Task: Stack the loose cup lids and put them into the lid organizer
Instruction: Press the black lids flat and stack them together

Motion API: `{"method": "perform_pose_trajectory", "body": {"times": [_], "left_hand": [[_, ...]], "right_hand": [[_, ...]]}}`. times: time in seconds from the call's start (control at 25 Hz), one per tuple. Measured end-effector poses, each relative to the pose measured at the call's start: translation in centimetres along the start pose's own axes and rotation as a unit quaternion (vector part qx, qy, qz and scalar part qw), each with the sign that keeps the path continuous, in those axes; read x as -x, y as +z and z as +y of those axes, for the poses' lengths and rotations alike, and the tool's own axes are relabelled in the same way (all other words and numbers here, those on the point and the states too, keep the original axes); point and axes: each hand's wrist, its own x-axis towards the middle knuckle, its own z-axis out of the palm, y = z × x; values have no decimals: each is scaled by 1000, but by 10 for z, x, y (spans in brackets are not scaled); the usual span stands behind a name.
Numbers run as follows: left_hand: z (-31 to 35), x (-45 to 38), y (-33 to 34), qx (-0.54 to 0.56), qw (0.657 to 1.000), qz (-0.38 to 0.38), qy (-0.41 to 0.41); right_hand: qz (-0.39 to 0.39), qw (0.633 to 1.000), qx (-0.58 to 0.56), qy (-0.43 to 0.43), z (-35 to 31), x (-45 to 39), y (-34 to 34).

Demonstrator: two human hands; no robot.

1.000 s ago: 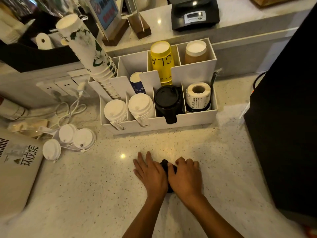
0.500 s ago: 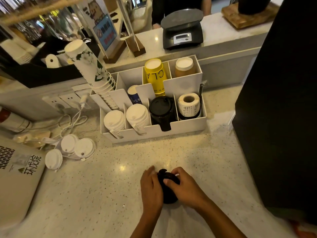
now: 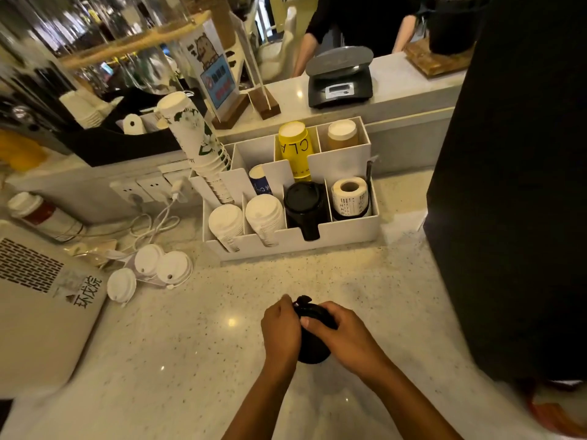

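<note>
A stack of black lids sits between both hands, low on the speckled tabletop, well in front of the white lid organizer. The left hand wraps the stack's left side with its fingers curled shut on it; the right hand covers the top and right side, fingers pressed closed over the uppermost lid, whose small tab sticks up behind the knuckles. Whether the stack's base touches the tabletop cannot be told.

In the organizer's front row stand two stacks of white lids, then a stack of black lids, then a label roll at its right end. Behind these, yellow cups and brown cups stand in the back row. Left of the organizer, three loose white lids lie on the tabletop, near a white cable.
</note>
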Motion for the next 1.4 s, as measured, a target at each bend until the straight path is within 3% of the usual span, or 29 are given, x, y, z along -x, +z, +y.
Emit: {"method": "perform_pose_trajectory", "body": {"times": [0.44,0.68,0.84,0.92,1.04,1.24,1.4], "left_hand": [[1,26,-7,36,999,-12,21],[-12,46,-5,30,995,-88,29],[-18,60,-6,51,974,-219,37],[-19,61,-9,68,967,-245,31],[-17,60,-13,72,967,-238,46],[-14,60,-14,59,968,-230,85],[-14,59,-17,68,971,-217,68]], "right_hand": [[24,999,-26,-23,4,16,1],[135,989,-46,-27,-4,8,-1],[231,972,-16,-33,-5,5,1],[257,965,28,-35,-5,6,-3],[266,959,91,-39,-7,6,-6],[261,960,92,-37,-5,5,-7],[238,964,109,-46,-10,8,-10]]}}
